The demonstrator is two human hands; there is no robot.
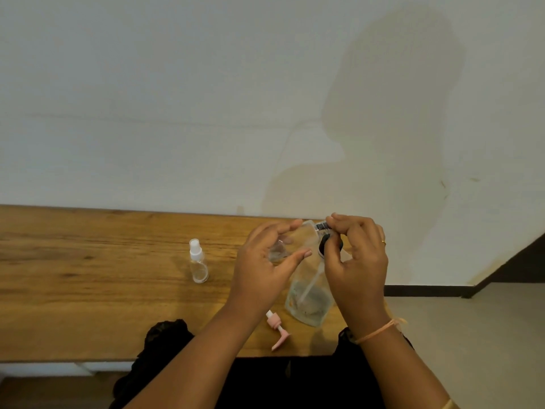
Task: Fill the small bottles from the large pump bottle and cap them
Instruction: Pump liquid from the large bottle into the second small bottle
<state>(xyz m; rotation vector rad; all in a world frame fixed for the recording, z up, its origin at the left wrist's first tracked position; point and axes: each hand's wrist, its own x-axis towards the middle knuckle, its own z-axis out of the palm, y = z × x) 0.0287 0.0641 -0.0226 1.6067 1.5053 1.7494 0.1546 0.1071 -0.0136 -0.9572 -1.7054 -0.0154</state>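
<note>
A large clear pump bottle (308,302) stands near the table's right end, with a dip tube and a little liquid at its bottom. My right hand (358,261) is curled over its black pump head (324,246), fingertips on the nozzle top. My left hand (265,261) holds a small clear bottle (278,250) tilted toward the nozzle; most of that bottle is hidden by my fingers. Further left, a second small clear bottle (198,262) with a white spray cap stands upright on the table. A pink pump cap (278,332) lies loose on the table near the front edge.
The wooden table (88,276) runs along a white wall and ends just right of the large bottle. Beyond it are pale floor and a dark skirting board (427,290). Dark clothing (165,338) shows at the table's front edge.
</note>
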